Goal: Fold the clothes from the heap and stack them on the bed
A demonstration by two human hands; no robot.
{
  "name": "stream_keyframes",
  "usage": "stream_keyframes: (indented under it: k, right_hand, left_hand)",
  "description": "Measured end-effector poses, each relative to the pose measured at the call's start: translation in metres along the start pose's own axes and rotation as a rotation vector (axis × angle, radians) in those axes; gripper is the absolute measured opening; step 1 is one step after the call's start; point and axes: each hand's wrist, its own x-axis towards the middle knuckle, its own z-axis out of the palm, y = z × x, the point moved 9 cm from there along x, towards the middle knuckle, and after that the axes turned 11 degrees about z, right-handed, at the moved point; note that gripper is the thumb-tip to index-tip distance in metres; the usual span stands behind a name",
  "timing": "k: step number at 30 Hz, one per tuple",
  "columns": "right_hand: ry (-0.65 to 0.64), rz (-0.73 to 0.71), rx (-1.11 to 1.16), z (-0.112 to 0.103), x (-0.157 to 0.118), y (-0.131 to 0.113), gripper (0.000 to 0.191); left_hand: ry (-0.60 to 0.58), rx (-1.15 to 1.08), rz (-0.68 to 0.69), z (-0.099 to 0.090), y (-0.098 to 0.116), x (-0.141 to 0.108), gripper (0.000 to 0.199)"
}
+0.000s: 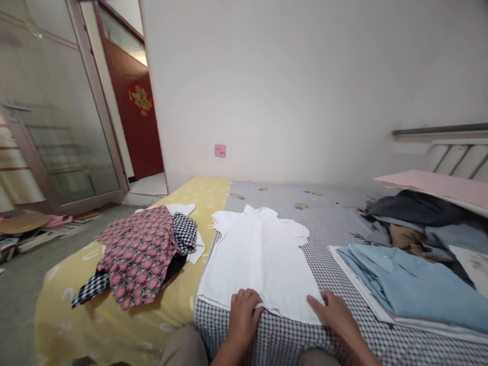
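A white short-sleeved shirt (247,254) lies spread flat on the bed, its collar towards the wall and its hem towards me. My left hand (244,311) is closed on the middle of the hem, fingers curled over the cloth with the thumb beside them. At the hem's right corner rests my right hand (335,311), its thumb on the shirt and apart from the index finger. Its other fingers are partly hidden.
A heap of clothes with a pink floral garment (141,254) lies on the yellow sheet (57,305) at left. To the right are a folded light-blue shirt (415,279), dark clothes (412,208) and a pink board (438,183). A wall (305,91) stands behind the bed.
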Motion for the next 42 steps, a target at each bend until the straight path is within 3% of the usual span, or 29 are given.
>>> stream_keyframes:
  k: [3, 9, 13, 17, 18, 20, 22, 24, 26, 28, 30, 32, 36, 42]
  right_hand:
    - [-0.156, -0.048, 0.133, 0.015, -0.008, -0.019, 0.039]
    - [-0.127, 0.007, 0.459, -0.008, -0.024, -0.012, 0.047]
    - [-0.112, 0.016, 0.358, -0.012, -0.035, 0.012, 0.047]
    - [-0.194, 0.065, 0.095, -0.005, -0.037, 0.049, 0.044]
    - [-0.172, 0.048, 0.025, -0.010, -0.036, 0.053, 0.041]
    - [-0.003, -0.023, -0.079, -0.035, -0.032, 0.048, 0.039]
    - [0.227, -0.140, -0.144, -0.063, -0.034, 0.025, 0.044]
    - [0.339, -0.308, -0.177, -0.068, -0.043, -0.014, 0.045]
    - [0.326, -0.469, -0.160, -0.051, -0.055, -0.057, 0.044]
    - [0.266, -0.548, -0.117, -0.023, -0.064, -0.094, 0.045]
    - [0.153, -0.584, -0.109, 0.014, -0.069, -0.123, 0.048]
    - [-0.014, -0.585, -0.160, 0.055, -0.069, -0.143, 0.053]
    - [-0.313, -0.521, -0.350, 0.119, -0.051, -0.158, 0.061]
    - [-0.270, -0.558, -0.525, 0.154, 0.005, -0.183, 0.064]
  left_hand:
    - [-0.022, 0.056, -0.008, -0.003, 0.000, 0.005, 0.019]
    - [-0.028, 0.229, 0.166, 0.013, 0.004, 0.002, 0.021]
    - [-0.037, 0.343, 0.294, 0.034, 0.010, -0.008, 0.018]
    - [-0.153, 0.351, 0.336, 0.043, 0.016, -0.014, 0.009]
    - [-0.169, 0.323, 0.329, 0.039, 0.020, -0.013, 0.012]
    - [-0.106, 0.257, 0.310, 0.020, 0.031, -0.004, 0.021]
    - [0.036, 0.244, 0.311, -0.005, 0.046, 0.012, 0.032]
    - [0.123, 0.314, 0.345, -0.019, 0.059, 0.031, 0.040]
    - [0.061, 0.396, 0.384, -0.011, 0.061, 0.050, 0.050]
    - [-0.080, 0.427, 0.378, 0.010, 0.047, 0.063, 0.058]
    - [-0.186, 0.425, 0.348, 0.031, 0.026, 0.068, 0.059]
    - [-0.211, 0.424, 0.339, 0.049, 0.008, 0.066, 0.055]
    - [-0.114, 0.456, 0.316, 0.077, -0.016, 0.063, 0.056]
    - [0.162, 0.524, 0.250, 0.095, -0.034, 0.060, 0.050]
